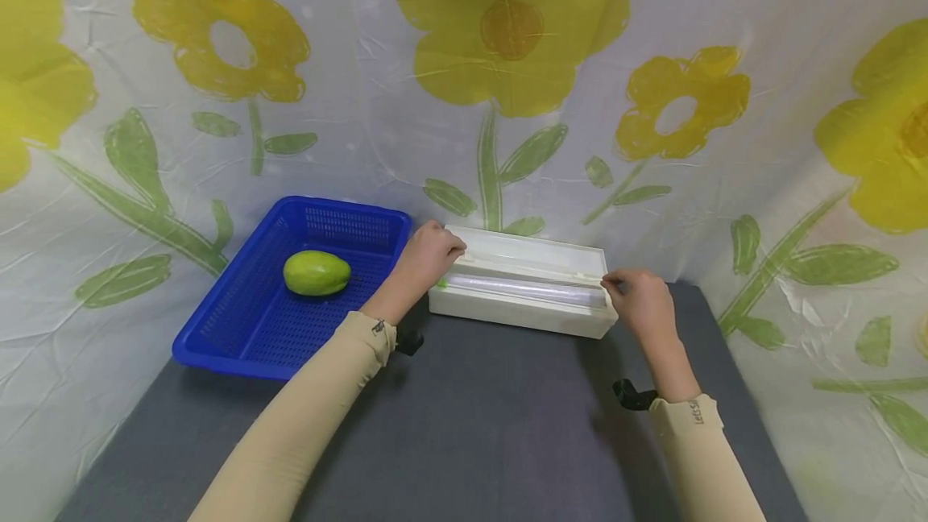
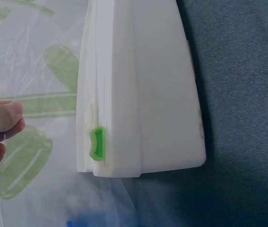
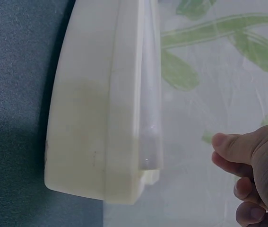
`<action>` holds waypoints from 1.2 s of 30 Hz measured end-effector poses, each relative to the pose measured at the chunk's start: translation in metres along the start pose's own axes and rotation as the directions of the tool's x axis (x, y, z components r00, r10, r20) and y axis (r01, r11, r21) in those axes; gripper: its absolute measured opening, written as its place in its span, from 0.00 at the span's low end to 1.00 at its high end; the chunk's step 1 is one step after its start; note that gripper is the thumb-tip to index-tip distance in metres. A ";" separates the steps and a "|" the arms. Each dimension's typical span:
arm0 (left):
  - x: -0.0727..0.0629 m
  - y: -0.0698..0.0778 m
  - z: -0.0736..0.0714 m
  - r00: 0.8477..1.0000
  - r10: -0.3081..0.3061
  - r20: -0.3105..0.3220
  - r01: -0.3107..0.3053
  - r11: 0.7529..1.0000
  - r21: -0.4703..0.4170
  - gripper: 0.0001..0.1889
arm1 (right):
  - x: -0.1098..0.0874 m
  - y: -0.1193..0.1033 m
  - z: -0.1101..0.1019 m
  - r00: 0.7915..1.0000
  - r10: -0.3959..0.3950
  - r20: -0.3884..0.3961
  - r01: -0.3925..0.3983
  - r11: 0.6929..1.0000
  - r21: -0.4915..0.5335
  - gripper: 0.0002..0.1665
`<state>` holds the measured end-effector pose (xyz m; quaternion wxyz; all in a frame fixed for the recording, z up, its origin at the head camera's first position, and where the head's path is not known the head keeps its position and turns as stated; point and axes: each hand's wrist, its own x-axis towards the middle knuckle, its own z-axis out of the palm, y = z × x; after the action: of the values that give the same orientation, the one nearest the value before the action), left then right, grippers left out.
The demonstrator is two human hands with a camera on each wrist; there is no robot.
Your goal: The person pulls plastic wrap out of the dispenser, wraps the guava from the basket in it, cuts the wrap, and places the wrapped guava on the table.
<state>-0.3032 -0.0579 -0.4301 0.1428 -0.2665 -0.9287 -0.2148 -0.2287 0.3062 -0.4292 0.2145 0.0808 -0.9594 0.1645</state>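
Note:
A white cling film dispenser box (image 1: 518, 316) stands at the back of the table with its lid (image 1: 532, 248) raised. Inside lies a shiny roll of clear film (image 1: 522, 288). A green slider (image 2: 98, 143) shows at the box's left end. My left hand (image 1: 428, 254) is above that end, thumb and forefinger pinched together, seemingly on the film's thin clear edge. Over the right end, my right hand (image 1: 641, 300) pinches in the same way. Both wrist views show the fingertips closed beside the box; the film itself is hardly visible there.
A blue plastic basket (image 1: 210, 365) stands to the left, holding a green papaya-like fruit (image 1: 316, 273). A curtain with yellow flowers (image 1: 355, 143) hangs close behind the box and along both sides. The dark grey table (image 1: 493, 425) extends in front.

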 end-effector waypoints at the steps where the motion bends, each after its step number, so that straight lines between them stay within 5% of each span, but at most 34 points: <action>1: 0.000 0.000 0.000 1.000 0.000 -0.001 0.000 1.000 0.000 0.09 | 0.000 -0.001 -0.001 1.000 0.001 -0.001 -0.001 1.000 -0.001 0.07; 10: 0.009 0.011 -0.014 1.000 0.027 0.001 -0.027 0.999 0.031 0.09 | 0.000 -0.002 -0.006 1.000 0.025 -0.006 -0.025 1.000 -0.002 0.08; 36: 0.009 0.019 -0.032 0.999 -0.025 0.022 0.025 0.999 0.022 0.10 | 0.003 -0.005 -0.019 0.999 0.011 -0.047 -0.011 1.000 -0.001 0.06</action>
<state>-0.2955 -0.0551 -0.3926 0.1327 -0.2556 -0.9357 -0.2036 -0.2228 0.3076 -0.4102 0.2363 0.0714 -0.9546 0.1669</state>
